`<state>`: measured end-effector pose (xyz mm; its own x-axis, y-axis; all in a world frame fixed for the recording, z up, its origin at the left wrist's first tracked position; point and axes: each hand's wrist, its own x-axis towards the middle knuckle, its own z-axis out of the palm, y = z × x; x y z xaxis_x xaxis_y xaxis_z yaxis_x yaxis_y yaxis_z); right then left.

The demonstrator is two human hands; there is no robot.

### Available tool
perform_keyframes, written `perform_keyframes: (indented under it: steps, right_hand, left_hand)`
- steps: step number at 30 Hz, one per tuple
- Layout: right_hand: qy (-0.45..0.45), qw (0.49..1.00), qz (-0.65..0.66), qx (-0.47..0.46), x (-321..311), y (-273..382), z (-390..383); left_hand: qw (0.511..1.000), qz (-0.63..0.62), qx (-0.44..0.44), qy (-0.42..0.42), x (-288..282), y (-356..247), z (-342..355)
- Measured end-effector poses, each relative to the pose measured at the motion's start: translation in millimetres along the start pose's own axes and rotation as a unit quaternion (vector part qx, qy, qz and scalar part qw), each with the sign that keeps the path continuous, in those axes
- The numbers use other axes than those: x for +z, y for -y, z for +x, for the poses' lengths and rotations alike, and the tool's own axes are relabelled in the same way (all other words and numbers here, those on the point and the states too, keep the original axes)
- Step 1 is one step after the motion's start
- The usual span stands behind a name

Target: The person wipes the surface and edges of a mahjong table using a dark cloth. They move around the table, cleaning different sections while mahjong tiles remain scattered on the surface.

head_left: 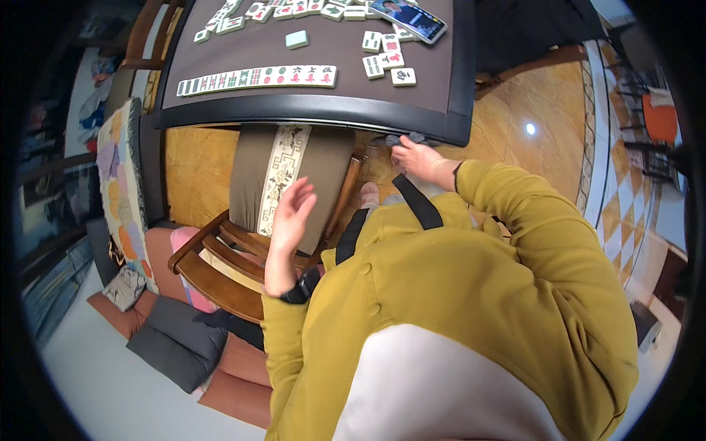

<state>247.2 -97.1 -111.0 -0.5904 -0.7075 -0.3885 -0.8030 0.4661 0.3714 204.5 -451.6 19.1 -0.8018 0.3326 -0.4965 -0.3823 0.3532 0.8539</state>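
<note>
My left hand (295,211) is raised over the chair with its fingers stretched out, and holds nothing. At the front edge of the mahjong table (316,110), my right hand (421,159) is closed on a dark grey cloth (416,137) that shows just below the rim. Part of that cloth is hidden by the table edge and my fingers. Beneath my left hand is a wooden armchair (213,283) with a brown cushion (250,169) and a patterned cream strip (282,173) across it.
A row of mahjong tiles (257,79) lies near the table's front edge, with more loose tiles (373,67) to the right. A smartphone (409,18) rests at the far right. To the left is a sofa (235,382) with a dark grey cushion (176,342).
</note>
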Motion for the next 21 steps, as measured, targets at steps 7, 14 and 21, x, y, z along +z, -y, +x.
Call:
perform_keyframes:
  steps: [7,14,21]
  right_hand:
    - [0.026,0.882,0.303,0.36,-27,47,-135]
    - [-0.261,0.461,0.519,0.671,-68,139,-185]
    - [-0.339,0.13,0.623,0.693,-64,224,-228]
  left_hand:
    - [0.959,-0.204,-0.17,0.098,62,5,79]
    - [0.94,-0.262,-0.191,0.103,137,18,161]
    - [0.924,-0.338,-0.167,0.065,156,34,173]
